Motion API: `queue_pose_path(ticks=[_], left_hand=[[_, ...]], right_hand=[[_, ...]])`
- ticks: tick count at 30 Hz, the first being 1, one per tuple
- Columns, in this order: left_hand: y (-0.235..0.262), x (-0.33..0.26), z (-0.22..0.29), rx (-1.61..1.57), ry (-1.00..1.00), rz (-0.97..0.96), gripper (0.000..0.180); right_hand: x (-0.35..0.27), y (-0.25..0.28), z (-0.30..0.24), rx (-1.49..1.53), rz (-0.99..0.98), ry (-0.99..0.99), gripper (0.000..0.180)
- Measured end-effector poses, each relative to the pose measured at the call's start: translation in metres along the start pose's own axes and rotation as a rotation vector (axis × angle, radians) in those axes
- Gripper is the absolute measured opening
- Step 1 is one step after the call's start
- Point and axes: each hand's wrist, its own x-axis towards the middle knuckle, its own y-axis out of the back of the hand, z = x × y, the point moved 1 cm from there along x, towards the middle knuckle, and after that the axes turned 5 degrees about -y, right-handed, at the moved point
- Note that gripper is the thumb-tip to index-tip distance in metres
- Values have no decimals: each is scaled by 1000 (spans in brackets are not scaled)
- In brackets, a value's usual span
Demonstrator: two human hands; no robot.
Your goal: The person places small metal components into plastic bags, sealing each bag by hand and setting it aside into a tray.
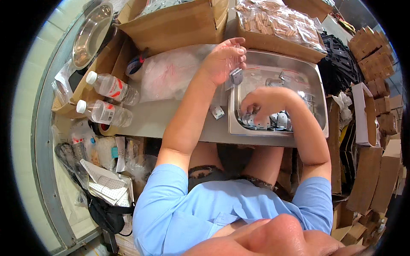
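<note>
Left hand (224,59) pinches small clear bag (235,64) with metal hinge (236,76) inside, above tray (321,112) far-left corner. Bag judged thin, slippery; hold at mouth. Right hand (265,100) reaches into hinge pile (267,121); fingers curled, closure indeterminate. Hinges judged stiff, small, sharp-edged. Loose hinge (217,112) on tabletop (149,117); water bottles (112,100) left, clear of hands.

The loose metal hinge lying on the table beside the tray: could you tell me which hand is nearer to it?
Right. The right hand reaches into the tray just beside the hinge; the left hand is raised farther up.
</note>
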Motion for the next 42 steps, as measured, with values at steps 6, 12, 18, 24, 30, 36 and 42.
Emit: queue_pose_path(ticks=[6,12,18,24,30,36,42], left_hand=[[1,-2,-2,89,44,55,47],[-5,-1,-5,72,45,55,48],[-1,-4,-4,128,98,-10,50],[-24,-11,-19,184,172,-180,47],[-25,-13,-25,145,223,-199,47],[-18,-11,-9,181,120,-123,49],[-11,-13,16,231,-65,-39,59]], right_hand=[[9,-7,-13,-231,-103,-33,34],[2,-4,-1,-36,-23,-44,22],[-30,38,5,379,345,195,16],[-27,39,12,824,1025,509,15],[-13,35,4,625,906,237,9],[-10,40,29,335,1050,139,16],[8,9,27,-148,171,-27,37]])
